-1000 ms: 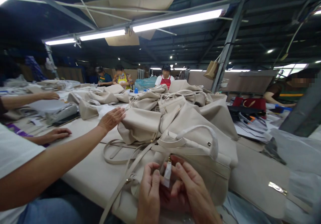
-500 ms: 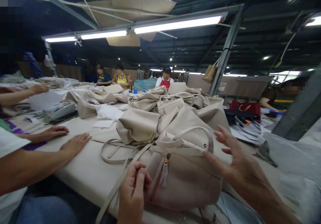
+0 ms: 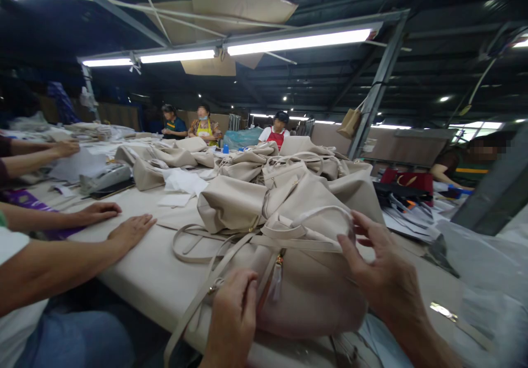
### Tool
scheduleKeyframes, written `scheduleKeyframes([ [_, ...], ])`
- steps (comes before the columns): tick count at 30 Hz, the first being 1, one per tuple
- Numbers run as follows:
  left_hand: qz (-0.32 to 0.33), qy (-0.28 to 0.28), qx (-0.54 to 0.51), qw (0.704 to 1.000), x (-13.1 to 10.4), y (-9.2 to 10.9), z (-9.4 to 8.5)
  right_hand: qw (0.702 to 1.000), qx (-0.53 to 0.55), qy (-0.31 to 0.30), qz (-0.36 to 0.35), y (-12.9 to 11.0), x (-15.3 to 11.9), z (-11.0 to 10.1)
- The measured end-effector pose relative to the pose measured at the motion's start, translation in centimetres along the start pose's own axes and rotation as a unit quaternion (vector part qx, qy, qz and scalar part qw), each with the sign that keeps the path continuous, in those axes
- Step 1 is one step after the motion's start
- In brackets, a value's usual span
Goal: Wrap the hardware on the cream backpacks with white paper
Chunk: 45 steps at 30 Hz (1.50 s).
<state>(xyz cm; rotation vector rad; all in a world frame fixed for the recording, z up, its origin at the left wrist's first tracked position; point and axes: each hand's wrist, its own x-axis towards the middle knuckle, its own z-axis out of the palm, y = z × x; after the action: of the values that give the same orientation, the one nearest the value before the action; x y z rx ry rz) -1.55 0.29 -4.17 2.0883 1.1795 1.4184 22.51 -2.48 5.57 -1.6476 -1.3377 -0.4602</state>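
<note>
A beige handbag lies at the table's near edge, with a zip and a pale tassel on its front and straps looped over its top. My left hand is closed at the bag's left side, near the strap; what its fingers hold, if anything, is hidden. My right hand is at the bag's upper right corner, thumb and fingers apart, fingertips by the handle. Behind this bag, more beige bags are heaped.
At the left, a co-worker's hands rest on the table; another person's hand is beyond. White paper lies by the heap. Clear plastic and a metal post stand right. Several people are farther back.
My right hand has moved in to the bag's upper right corner. My left hand has turned and shifted slightly right against the bag's left side. The view has shifted a little.
</note>
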Motion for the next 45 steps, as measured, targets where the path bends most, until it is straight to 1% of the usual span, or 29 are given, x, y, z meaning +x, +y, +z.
scheduleKeyframes([
  [2, -0.03, -0.035, 0.006, 0.999, 0.4, 1.2, 1.1, 0.998, -0.004, 0.038, -0.051, -0.8, -1.3, -0.7],
  [5, -0.076, -0.041, 0.064, 0.994, 0.9, 2.3, 2.5, 0.988, -0.029, 0.086, -0.128, -1.7, -3.5, -1.8],
  [7, -0.095, -0.047, 0.1, 0.989, 1.3, 2.7, 3.1, 0.98, -0.04, 0.117, -0.155, -1.9, -4.7, -2.1],
  [8, -0.102, -0.053, 0.113, 0.987, 1.5, 2.8, 3.3, 0.98, -0.035, 0.114, -0.16, -1.8, -5.3, -2.1],
  [9, -0.108, -0.06, 0.122, 0.985, 1.7, 2.9, 3.3, 0.983, -0.018, 0.092, -0.156, -1.8, -5.8, -2.0],
  [10, -0.112, -0.066, 0.124, 0.984, 1.8, 3.1, 3.4, 0.988, 0.01, 0.055, -0.144, -1.7, -6.2, -1.6],
  [12, -0.116, -0.076, 0.109, 0.984, 2.0, 3.3, 3.3, 0.991, 0.083, -0.051, -0.093, -1.6, -7.1, -0.5],
  [14, -0.125, -0.084, 0.072, 0.986, 2.0, 3.4, 3.2, 0.976, 0.155, -0.155, -0.012, -1.6, -7.9, 1.0],
  [15, -0.136, -0.088, 0.05, 0.986, 2.0, 3.4, 3.0, 0.963, 0.185, -0.192, 0.035, -1.7, -8.2, 1.8],
  [16, -0.15, -0.093, 0.027, 0.984, 2.0, 3.3, 2.9, 0.95, 0.212, -0.217, 0.08, -1.9, -8.6, 2.6],
  [18, -0.183, -0.099, -0.016, 0.978, 2.0, 3.2, 2.6, 0.922, 0.262, -0.232, 0.164, -2.4, -9.0, 3.8],
  [20, -0.207, -0.105, -0.054, 0.971, 2.1, 3.1, 2.3, 0.898, 0.303, -0.234, 0.216, -3.0, -9.2, 4.7],
  [24, -0.213, -0.104, -0.091, 0.967, 2.1, 3.0, 2.4, 0.866, 0.35, -0.246, 0.257, -3.7, -9.1, 5.6],
  [28, -0.203, -0.085, -0.088, 0.972, 1.6, 2.9, 3.0, 0.837, 0.402, -0.228, 0.294, -3.8, -9.2, 6.6],
  [30, -0.2, -0.077, -0.105, 0.971, 1.3, 2.8, 3.2, 0.822, 0.423, -0.219, 0.311, -3.9, -9.3, 6.9],
  [32, -0.198, -0.079, -0.14, 0.967, 1.1, 2.7, 3.2, 0.821, 0.426, -0.213, 0.315, -3.9, -9.5, 7.1],
  [34, -0.202, -0.087, -0.178, 0.959, 1.0, 2.4, 3.0, 0.83, 0.413, -0.213, 0.31, -3.8, -9.6, 7.0],
  [36, -0.223, -0.096, -0.217, 0.945, 1.1, 2.0, 2.9, 0.832, 0.403, -0.218, 0.312, -3.7, -9.6, 6.9],
  [39, -0.267, -0.103, -0.283, 0.916, 1.3, 1.3, 3.0, 0.813, 0.429, -0.228, 0.321, -3.6, -9.9, 6.8],
  [41, -0.281, -0.102, -0.319, 0.899, 1.5, 0.9, 3.1, 0.804, 0.459, -0.237, 0.294, -3.6, -10.3, 6.7],
  [42, -0.283, -0.1, -0.331, 0.895, 1.6, 0.8, 3.1, 0.81, 0.463, -0.239, 0.271, -3.6, -10.6, 6.6],
  [43, -0.286, -0.095, -0.34, 0.891, 1.6, 0.8, 3.1, 0.822, 0.457, -0.235, 0.244, -3.6, -10.9, 6.5],
  [45, -0.295, -0.089, -0.353, 0.883, 1.6, 0.9, 3.0, 0.863, 0.415, -0.213, 0.196, -3.5, -11.5, 6.4],
])
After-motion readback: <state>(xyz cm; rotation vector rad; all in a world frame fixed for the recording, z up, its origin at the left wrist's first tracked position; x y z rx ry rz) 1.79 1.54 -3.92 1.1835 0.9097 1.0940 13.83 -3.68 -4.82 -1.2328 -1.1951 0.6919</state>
